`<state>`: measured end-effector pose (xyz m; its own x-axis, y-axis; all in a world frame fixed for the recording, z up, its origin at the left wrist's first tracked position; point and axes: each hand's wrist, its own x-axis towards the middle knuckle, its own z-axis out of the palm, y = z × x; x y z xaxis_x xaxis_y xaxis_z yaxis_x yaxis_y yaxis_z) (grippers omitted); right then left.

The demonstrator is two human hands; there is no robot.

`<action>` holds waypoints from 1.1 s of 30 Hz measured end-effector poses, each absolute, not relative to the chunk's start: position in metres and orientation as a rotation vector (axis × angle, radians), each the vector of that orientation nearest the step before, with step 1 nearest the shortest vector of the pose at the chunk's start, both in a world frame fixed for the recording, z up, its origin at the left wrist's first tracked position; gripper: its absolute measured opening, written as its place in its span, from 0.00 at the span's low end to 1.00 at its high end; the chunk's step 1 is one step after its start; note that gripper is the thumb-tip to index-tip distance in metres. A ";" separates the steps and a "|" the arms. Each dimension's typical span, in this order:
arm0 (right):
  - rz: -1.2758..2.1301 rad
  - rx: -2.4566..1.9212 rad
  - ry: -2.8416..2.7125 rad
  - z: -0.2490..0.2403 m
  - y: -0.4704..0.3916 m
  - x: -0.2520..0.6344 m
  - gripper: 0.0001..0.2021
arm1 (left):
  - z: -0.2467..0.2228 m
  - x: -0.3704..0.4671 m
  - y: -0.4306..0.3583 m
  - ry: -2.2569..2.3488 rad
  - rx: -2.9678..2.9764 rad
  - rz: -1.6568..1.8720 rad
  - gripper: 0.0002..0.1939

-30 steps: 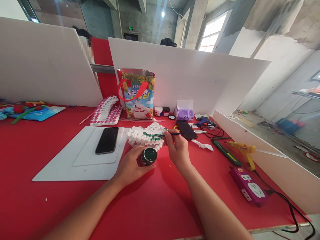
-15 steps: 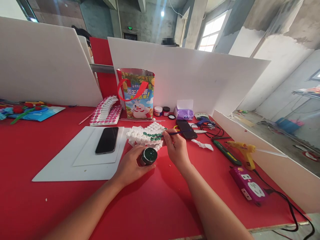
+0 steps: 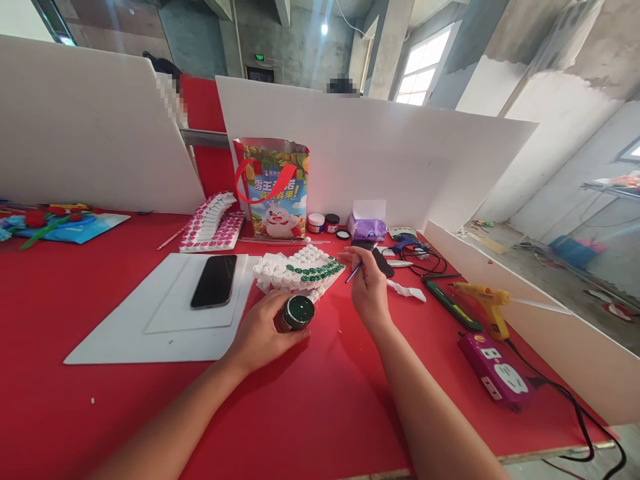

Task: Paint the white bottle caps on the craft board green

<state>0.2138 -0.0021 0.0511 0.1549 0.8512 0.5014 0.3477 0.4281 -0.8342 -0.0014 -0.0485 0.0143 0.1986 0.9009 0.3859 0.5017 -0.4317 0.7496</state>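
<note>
White little roses cover a craft piece (image 3: 274, 272) on the red table (image 3: 300, 413), right behind the two hands, and curved rows of its roses are painted dark green. Its near edge is partly hidden behind the left hand (image 3: 265, 333) and an open paint jar (image 3: 299, 312). The left fingers are wrapped around that jar, and dark green paint shows inside. To the right of the roses, the right hand (image 3: 369, 287) pinches a thin paintbrush (image 3: 353, 272) in its fingers. The brush tip points down, near the craft piece but not touching it. Left of the roses, a black phone (image 3: 214, 281) lies on flat white boards (image 3: 125, 333). Behind them sit a pink and white craft piece (image 3: 235, 233) and a bright bag (image 3: 279, 220) with red handles. Next to the bag are two small jars (image 3: 332, 223), a round black lid (image 3: 343, 235) and a purple tissue pack (image 3: 369, 230). Over on the right lie a crumpled tissue (image 3: 407, 291), a green box cutter (image 3: 453, 305), a yellow glue gun (image 3: 487, 298) and a purple power strip (image 3: 495, 370).
</note>
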 end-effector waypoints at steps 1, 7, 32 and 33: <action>0.492 -1.179 -1.477 0.048 0.000 0.216 0.11 | 0.015 -0.001 -0.049 1.302 2.012 1.141 0.25; 0.339 -1.216 -1.803 0.034 0.013 0.209 0.14 | 0.017 -0.001 -0.048 1.266 2.016 1.117 0.19; 0.395 -1.220 -2.111 0.044 0.008 0.185 0.13 | 0.024 -0.005 -0.048 1.326 1.622 1.238 0.20; 0.388 -1.234 -2.118 0.045 0.007 0.185 0.13 | 0.025 -0.006 -0.048 1.311 1.583 1.237 0.20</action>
